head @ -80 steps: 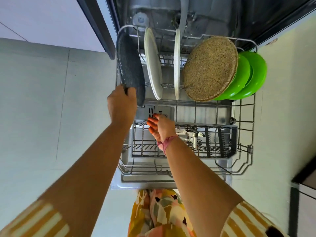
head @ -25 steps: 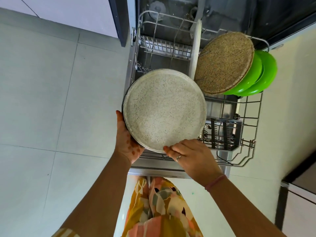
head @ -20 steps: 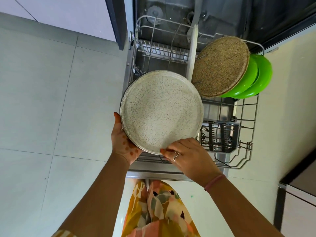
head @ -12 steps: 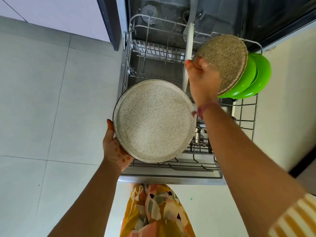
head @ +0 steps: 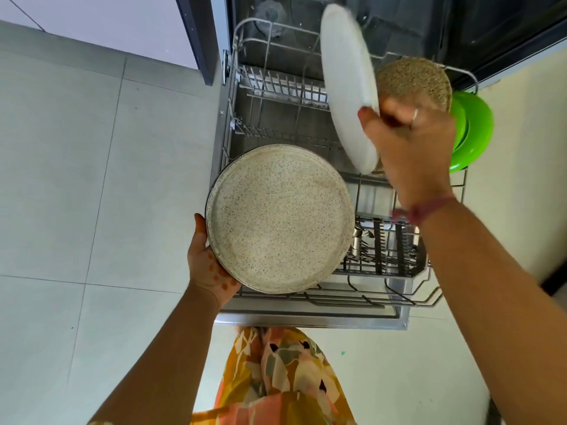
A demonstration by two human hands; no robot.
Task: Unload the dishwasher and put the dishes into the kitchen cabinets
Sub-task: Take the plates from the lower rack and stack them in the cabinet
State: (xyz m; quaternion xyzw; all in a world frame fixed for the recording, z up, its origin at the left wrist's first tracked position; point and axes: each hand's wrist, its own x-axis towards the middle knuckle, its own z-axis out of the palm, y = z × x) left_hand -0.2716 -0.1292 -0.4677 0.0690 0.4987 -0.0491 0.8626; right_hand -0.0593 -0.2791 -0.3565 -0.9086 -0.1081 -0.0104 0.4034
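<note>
My left hand [head: 208, 265] holds a speckled cream plate [head: 279, 219] flat over the front left of the pulled-out dishwasher rack [head: 395, 302], with a dark plate's rim showing just beneath it. My right hand [head: 411, 145] grips the edge of a white plate [head: 346, 84], lifted clear of the rack and tilted on edge, blurred by motion. Behind that hand a brown speckled plate [head: 414, 81] stands in the rack, and two green plates [head: 472, 130] stand to its right.
A cutlery basket [head: 386, 253] with metal utensils sits at the rack's front right. The dishwasher tub [head: 399, 23] is open behind the rack. Pale floor tiles [head: 76, 179] spread to the left. A dark cabinet edge [head: 196, 38] stands at the tub's left.
My right hand left the speckled plate's rim, reached to the standing white plate, gripped it and lifted it out of the rack. My left hand keeps the speckled plate steady.
</note>
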